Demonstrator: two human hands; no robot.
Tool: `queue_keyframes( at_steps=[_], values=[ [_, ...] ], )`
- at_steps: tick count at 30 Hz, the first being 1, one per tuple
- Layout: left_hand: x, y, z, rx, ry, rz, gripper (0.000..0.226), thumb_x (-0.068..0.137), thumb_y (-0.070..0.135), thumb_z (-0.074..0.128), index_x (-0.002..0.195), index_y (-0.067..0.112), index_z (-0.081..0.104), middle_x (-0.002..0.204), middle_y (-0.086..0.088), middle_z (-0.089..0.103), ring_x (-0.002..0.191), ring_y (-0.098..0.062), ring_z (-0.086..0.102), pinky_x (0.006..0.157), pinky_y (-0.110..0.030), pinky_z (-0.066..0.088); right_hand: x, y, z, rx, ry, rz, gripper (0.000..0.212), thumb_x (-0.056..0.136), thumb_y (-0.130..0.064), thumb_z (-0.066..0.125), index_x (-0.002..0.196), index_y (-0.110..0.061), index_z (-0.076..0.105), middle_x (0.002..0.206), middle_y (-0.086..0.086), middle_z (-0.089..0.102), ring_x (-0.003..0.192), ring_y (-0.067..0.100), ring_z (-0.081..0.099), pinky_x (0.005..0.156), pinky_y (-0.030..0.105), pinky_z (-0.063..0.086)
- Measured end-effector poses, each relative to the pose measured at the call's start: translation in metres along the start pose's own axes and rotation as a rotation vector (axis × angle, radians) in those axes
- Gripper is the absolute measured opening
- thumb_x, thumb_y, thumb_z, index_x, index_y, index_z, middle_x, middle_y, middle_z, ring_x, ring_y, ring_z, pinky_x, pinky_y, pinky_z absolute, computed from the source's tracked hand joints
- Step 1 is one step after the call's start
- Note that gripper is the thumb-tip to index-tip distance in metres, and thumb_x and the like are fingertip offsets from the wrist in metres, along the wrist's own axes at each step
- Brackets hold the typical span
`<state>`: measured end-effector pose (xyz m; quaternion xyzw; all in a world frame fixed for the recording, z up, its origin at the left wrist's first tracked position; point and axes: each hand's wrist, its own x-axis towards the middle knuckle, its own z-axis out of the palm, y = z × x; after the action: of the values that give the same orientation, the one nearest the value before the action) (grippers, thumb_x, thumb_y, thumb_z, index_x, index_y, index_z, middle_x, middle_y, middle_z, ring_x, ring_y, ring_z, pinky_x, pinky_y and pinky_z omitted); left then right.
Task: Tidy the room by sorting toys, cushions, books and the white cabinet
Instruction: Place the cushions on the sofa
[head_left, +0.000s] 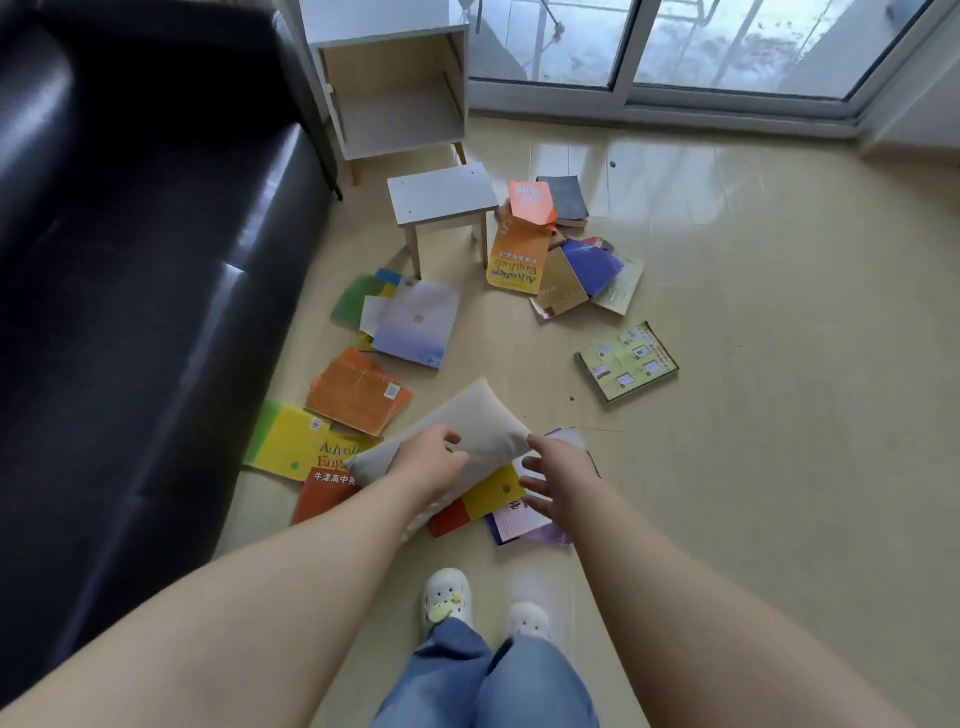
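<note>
Beige tiled floor (753, 312), glossy, with a black leather sofa (130, 260) along 9 o'clock and a sliding glass door (727, 41) at 1 o'clock. White cabinet (395, 88) stands at 12 o'clock, upright on wooden legs, its front open. Small white stool-like piece (441, 200) sits just below it.

Books are scattered on the floor:
- a mixed pile (561, 260) right of the stool piece, overlapping
- green book (628, 361) alone at 3 o'clock, well apart from the pile
- pale blue book (415, 325), orange book (358, 397) and yellow book (296, 447) in a run toward 8 o'clock, near the sofa edge

Beige cushion (478, 421) is at centre frame, tilted, above more books. Left hand (428, 467) grips its near long edge, fingers curled round the fabric, thumb on top. Right hand (558, 475) is just beside the cushion's right corner, fingers spread and fairly straight, holding nothing; cannot tell whether a fingertip touches the corner.

White clogs (447, 597) and blue jeans are at 6 o'clock; the right foot is blurred.
</note>
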<state>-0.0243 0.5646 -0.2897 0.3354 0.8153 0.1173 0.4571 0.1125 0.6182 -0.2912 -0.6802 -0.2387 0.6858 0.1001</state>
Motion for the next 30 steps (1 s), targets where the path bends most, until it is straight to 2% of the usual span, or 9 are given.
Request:
queue_keyframes(
  at_steps=[4, 7, 14, 19, 22, 24, 27, 28, 30],
  values=[
    [0.048, 0.002, 0.004, -0.014, 0.017, -0.057, 0.037, 0.093, 0.022, 0.048, 0.129, 0.017, 0.051, 0.128, -0.006, 0.057, 0.113, -0.022, 0.054, 0.083, -0.023, 0.039, 0.041, -0.022, 0.006, -0.033, 0.004, 0.020, 0.030, 0.097, -0.023, 0.048, 0.124, -0.011, 0.049, 0.107, 0.008, 0.053, 0.103, 0.028, 0.056, 0.089, 0.038, 0.044],
    [0.085, -0.003, 0.017, -0.069, 0.029, -0.125, 0.036, 0.093, 0.022, 0.049, 0.128, 0.017, 0.051, 0.126, -0.006, 0.058, 0.102, -0.021, 0.057, 0.079, -0.024, 0.042, 0.079, -0.035, 0.011, -0.128, -0.001, 0.028, 0.017, 0.096, -0.021, 0.048, 0.111, -0.011, 0.050, 0.117, 0.016, 0.056, 0.111, 0.032, 0.056, 0.091, 0.040, 0.045],
    [0.152, -0.039, 0.052, -0.100, 0.027, -0.235, 0.035, 0.092, 0.022, 0.050, 0.126, 0.016, 0.052, 0.129, -0.007, 0.056, 0.116, -0.025, 0.053, 0.096, -0.028, 0.043, 0.151, -0.029, 0.016, -0.220, -0.028, 0.046, 0.008, 0.097, -0.021, 0.047, 0.101, -0.015, 0.047, 0.124, 0.015, 0.056, 0.116, 0.033, 0.054, 0.093, 0.040, 0.046],
    [0.212, -0.081, 0.088, -0.105, 0.081, -0.226, 0.035, 0.094, 0.023, 0.046, 0.128, 0.019, 0.050, 0.129, -0.004, 0.056, 0.113, -0.024, 0.053, 0.090, -0.029, 0.045, 0.231, 0.005, 0.026, -0.265, -0.041, 0.016, 0.014, 0.096, -0.021, 0.047, 0.105, -0.010, 0.051, 0.120, 0.017, 0.057, 0.114, 0.033, 0.056, 0.101, 0.044, 0.043],
    [0.255, -0.122, 0.118, -0.109, 0.109, -0.230, 0.035, 0.094, 0.024, 0.046, 0.129, 0.019, 0.050, 0.130, -0.003, 0.055, 0.114, -0.025, 0.052, 0.091, -0.032, 0.047, 0.288, 0.038, 0.043, -0.274, -0.076, 0.016, 0.018, 0.097, -0.021, 0.048, 0.111, -0.010, 0.050, 0.108, 0.012, 0.055, 0.104, 0.033, 0.057, 0.093, 0.040, 0.046],
    [0.280, -0.146, 0.137, -0.108, 0.115, -0.242, 0.035, 0.094, 0.025, 0.047, 0.128, 0.019, 0.051, 0.130, -0.003, 0.055, 0.115, -0.025, 0.052, 0.092, -0.031, 0.046, 0.321, 0.058, 0.053, -0.280, -0.086, 0.014, 0.019, 0.097, -0.022, 0.049, 0.112, -0.011, 0.051, 0.110, 0.014, 0.057, 0.090, 0.027, 0.055, 0.085, 0.037, 0.046],
    [0.321, -0.183, 0.167, -0.081, 0.123, -0.246, 0.036, 0.093, 0.024, 0.048, 0.128, 0.019, 0.050, 0.131, -0.005, 0.054, 0.116, -0.025, 0.051, 0.093, -0.029, 0.043, 0.377, 0.085, 0.060, -0.267, -0.080, 0.019, 0.008, 0.097, -0.022, 0.049, 0.097, -0.014, 0.050, 0.129, 0.018, 0.053, 0.109, 0.034, 0.058, 0.100, 0.043, 0.044],
    [0.330, -0.191, 0.172, -0.069, 0.121, -0.249, 0.036, 0.093, 0.024, 0.048, 0.129, 0.019, 0.050, 0.132, -0.005, 0.053, 0.117, -0.025, 0.051, 0.092, -0.029, 0.042, 0.391, 0.090, 0.060, -0.265, -0.067, 0.021, 0.008, 0.096, -0.021, 0.049, 0.099, -0.014, 0.050, 0.130, 0.018, 0.052, 0.116, 0.036, 0.055, 0.099, 0.043, 0.044],
    [0.357, -0.206, 0.186, -0.015, 0.133, -0.229, 0.038, 0.093, 0.023, 0.047, 0.130, 0.019, 0.048, 0.136, -0.006, 0.049, 0.121, -0.025, 0.048, 0.094, -0.030, 0.040, 0.424, 0.101, 0.061, -0.227, -0.046, 0.005, 0.022, 0.096, -0.021, 0.051, 0.114, -0.010, 0.050, 0.129, 0.016, 0.053, 0.113, 0.034, 0.055, 0.090, 0.040, 0.046]
  ],
)
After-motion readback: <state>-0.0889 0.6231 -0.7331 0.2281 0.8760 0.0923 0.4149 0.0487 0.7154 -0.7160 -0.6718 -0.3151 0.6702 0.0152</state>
